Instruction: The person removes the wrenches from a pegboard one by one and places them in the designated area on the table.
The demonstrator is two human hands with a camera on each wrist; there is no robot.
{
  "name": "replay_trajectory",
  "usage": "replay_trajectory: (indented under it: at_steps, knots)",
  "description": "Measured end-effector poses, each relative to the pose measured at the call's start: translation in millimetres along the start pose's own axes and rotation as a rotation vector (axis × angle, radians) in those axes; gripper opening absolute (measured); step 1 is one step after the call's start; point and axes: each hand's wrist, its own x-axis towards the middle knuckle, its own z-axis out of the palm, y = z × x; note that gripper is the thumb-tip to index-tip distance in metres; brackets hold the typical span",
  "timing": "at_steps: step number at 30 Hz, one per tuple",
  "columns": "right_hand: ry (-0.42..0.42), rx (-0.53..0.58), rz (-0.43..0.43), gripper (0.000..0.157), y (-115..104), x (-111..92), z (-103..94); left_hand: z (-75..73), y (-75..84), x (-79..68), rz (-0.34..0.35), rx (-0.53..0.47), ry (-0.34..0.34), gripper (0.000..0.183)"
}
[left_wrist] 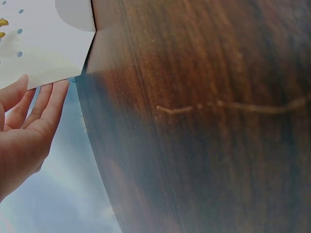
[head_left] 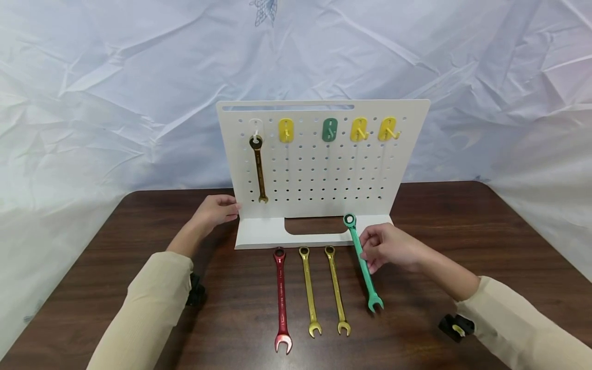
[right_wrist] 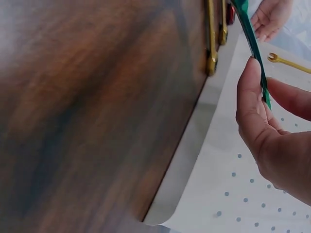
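Observation:
My right hand pinches a green wrench near its middle, between thumb and fingers. The wrench slants, ring end over the board's base and open end toward me. Beside it on the table lie a red wrench and two yellow wrenches. My left hand has its fingers nearly straight, touching the left edge of a white pegboard. A dark gold wrench hangs from the white hook at the board's upper left.
Along the board's top are yellow hooks and a green hook. The board's flat base rests on the dark wooden table. Wrinkled white cloth hangs behind.

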Motion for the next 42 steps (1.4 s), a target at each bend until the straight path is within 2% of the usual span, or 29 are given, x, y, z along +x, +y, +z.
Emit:
replay_trajectory:
  at_steps: [14, 24, 42]
  knots:
    - [-0.032, 0.013, 0.042, 0.012, 24, -13, 8.9, -0.5, 2.1, -1.3, -0.003, 0.004, -0.008, 0.032]
    - [-0.046, 0.055, 0.062, 0.012, 31, -16, 10.5, -1.3, 0.5, 0.0, 0.003, 0.004, -0.008, 0.032]
    - [0.005, 0.090, 0.108, 0.016, 39, -11, 16.2, -1.1, 0.6, 0.6, -0.013, 0.003, -0.003, 0.033]
